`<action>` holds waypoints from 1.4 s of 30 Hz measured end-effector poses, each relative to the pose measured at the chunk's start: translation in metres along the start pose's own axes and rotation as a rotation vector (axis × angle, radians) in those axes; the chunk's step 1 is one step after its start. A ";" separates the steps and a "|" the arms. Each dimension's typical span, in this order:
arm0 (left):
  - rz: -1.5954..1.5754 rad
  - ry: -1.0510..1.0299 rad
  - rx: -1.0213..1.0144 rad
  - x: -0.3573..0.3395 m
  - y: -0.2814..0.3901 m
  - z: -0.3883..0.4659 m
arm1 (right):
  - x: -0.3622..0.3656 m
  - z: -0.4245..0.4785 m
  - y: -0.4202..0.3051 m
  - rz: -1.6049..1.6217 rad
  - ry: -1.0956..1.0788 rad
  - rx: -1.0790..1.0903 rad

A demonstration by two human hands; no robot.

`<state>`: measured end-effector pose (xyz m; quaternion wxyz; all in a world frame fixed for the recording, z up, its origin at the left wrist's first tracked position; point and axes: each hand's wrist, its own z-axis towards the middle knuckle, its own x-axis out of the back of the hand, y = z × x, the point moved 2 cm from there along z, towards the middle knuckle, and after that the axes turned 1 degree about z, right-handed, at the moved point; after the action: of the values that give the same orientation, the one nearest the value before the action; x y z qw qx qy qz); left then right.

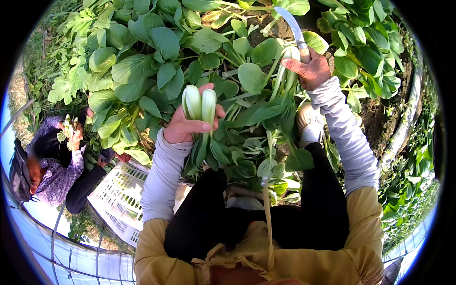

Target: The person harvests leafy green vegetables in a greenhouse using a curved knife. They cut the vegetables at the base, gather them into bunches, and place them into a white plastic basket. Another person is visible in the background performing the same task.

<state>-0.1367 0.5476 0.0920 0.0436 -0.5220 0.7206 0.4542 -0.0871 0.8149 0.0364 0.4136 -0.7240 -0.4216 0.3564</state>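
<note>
Two small pak choi heads [208,105] are gripped in my left hand [181,125], pale butts up and green leaves hanging down past the wrist. My thumb lies across their stems. Farther forward, my right hand [315,71] is closed around the wooden handle of a sickle [291,25], its curved blade pointing up and away from me. Against that same hand is a larger pak choi [288,76], its pale base by my thumb and its leaves drooping toward my legs. My fingers behind its stalks are partly hidden.
Dense pak choi plants [139,67] grow before me, with more at the upper right [359,46]. Another person [58,167] crouches at the left, holding greens. Between us stands a white slatted plastic crate [119,192]. A pale pipe-like edge [408,110] curves along the right.
</note>
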 end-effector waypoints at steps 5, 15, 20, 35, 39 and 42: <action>0.101 0.085 -0.148 -0.005 0.026 -0.009 | 0.007 -0.012 -0.004 -0.361 0.026 -0.099; 0.162 -0.066 -0.144 -0.041 0.016 0.025 | -0.060 -0.039 -0.013 0.268 -0.142 -0.249; -0.073 -0.156 -0.080 -0.041 -0.015 0.039 | -0.063 -0.042 -0.010 0.138 -0.316 -0.030; 2.052 0.480 0.044 0.040 0.077 0.032 | -0.150 0.060 0.090 -1.098 -0.427 -0.003; 2.082 0.608 0.247 0.096 0.085 0.021 | -0.157 0.058 0.068 -1.132 -0.453 0.070; 2.026 0.629 0.267 0.116 0.084 0.019 | -0.166 0.058 0.059 -1.039 -0.411 0.193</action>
<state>-0.2631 0.4818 0.0703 -0.4851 0.2351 0.8412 0.0412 -0.1835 0.6646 -0.0123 0.5082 -0.2959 -0.7601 0.2765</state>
